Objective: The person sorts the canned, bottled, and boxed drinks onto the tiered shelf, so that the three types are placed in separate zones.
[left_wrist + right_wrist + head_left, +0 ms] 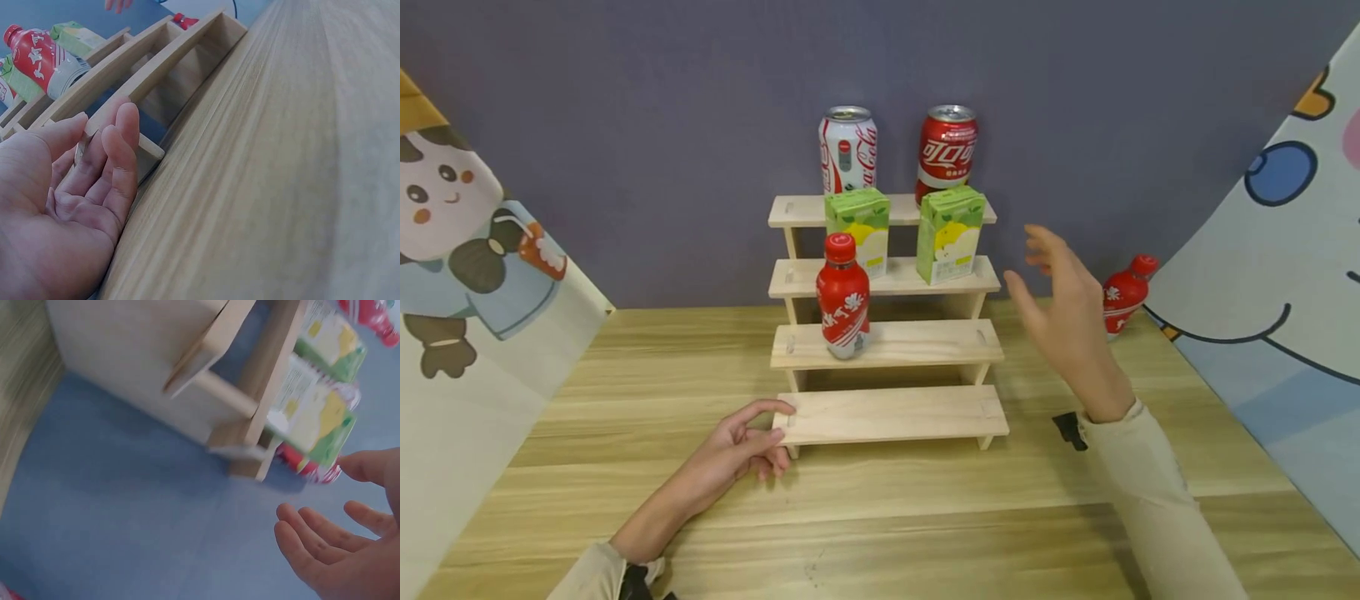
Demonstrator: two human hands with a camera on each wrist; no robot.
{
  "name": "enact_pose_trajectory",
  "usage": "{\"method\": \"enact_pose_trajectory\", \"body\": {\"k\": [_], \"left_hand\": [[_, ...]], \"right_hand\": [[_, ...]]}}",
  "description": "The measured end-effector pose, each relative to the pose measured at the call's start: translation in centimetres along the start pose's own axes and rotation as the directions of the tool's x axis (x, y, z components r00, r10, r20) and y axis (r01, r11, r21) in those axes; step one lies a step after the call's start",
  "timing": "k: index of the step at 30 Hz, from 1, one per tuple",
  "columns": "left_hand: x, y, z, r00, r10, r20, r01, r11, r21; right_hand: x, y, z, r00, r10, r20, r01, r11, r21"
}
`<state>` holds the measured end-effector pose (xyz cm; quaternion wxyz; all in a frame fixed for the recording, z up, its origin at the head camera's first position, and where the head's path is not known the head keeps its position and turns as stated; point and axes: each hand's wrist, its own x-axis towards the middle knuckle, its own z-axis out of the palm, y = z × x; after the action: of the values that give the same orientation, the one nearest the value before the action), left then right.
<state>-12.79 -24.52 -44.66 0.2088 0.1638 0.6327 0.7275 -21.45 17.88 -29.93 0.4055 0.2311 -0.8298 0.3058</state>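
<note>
A stepped wooden display rack [895,414] stands on the table. My left hand [737,450] pinches the left end of its lowest step between thumb and fingers; the left wrist view shows that grip on the board's corner [100,119]. To the right of the rack my right hand [1063,312] is raised, fingers spread and holding nothing. A red bottle [842,300] stands on the second step from the bottom. Above it sit two green juice cartons [951,235]. The top step carries a white Coca-Cola can [848,150] and a red cola can [947,152].
Another red bottle [1124,296] stands on the table behind my right hand, near the right panel. A small black piece [1070,431] is by the right sleeve. A grey-blue wall [700,167] rises behind the rack, with cartoon panels on both sides.
</note>
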Motion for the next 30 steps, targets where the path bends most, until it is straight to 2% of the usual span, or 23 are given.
{"method": "enact_pose_trajectory", "body": {"k": [6, 12, 16, 20, 25, 30], "left_hand": [[0.0, 0.0, -0.1, 0.999, 0.029, 0.017, -0.029, 1.0, -0.003], [0.0, 0.2, -0.2, 0.998, 0.041, 0.039, -0.041, 0.999, -0.005], [0.0, 0.1, 0.0, 1.0, 0.022, 0.021, -0.022, 1.0, -0.011], [0.0, -0.1, 0.0, 1.0, 0.018, 0.011, -0.018, 1.0, -0.013], [0.0, -0.1, 0.0, 1.0, 0.018, 0.006, -0.018, 1.0, -0.01], [-0.1, 0.1, 0.1, 1.0, 0.003, -0.004, -0.004, 1.0, -0.007]], "right_hand": [[0.3, 2.9, -0.6, 0.995, 0.103, 0.008, -0.102, 0.993, -0.056], [-0.2, 6.1, -1.5, 0.978, 0.206, 0.006, -0.205, 0.973, -0.105], [-0.5, 7.9, -2.3, 0.961, 0.277, -0.001, -0.275, 0.953, -0.124], [-0.8, 9.6, -2.8, 0.947, 0.32, -0.041, -0.322, 0.939, -0.122], [-1.4, 11.4, -2.8, 0.92, 0.375, -0.11, -0.387, 0.913, -0.129], [-2.1, 13.0, -2.7, 0.894, 0.432, -0.117, -0.446, 0.881, -0.157]]}}
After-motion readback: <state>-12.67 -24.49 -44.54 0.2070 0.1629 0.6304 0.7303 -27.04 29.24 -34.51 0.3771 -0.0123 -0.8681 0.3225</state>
